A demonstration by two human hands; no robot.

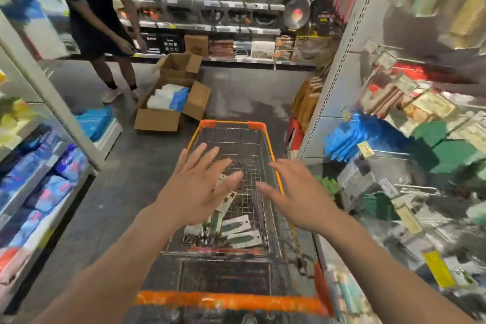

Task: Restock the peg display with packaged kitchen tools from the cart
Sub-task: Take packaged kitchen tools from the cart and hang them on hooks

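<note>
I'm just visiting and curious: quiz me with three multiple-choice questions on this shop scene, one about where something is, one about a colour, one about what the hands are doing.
1. Where do the packaged kitchen tools lie?
A. In the wire cart
B. On the floor
C. In the cardboard box

2. What colour is the cart's rim?
A. Blue
B. Orange
C. Green

3. What state are the left hand and right hand in?
A. Both gripping a package
B. One holding a box
C. Both open and empty, above the cart

Answers:
1. A, since the carded packages rest on the wire bottom of the cart's basket, near the handle end.
2. B, since the rim and the handle are orange.
3. C, since the fingers of both hands are spread and nothing is in either palm.
</note>
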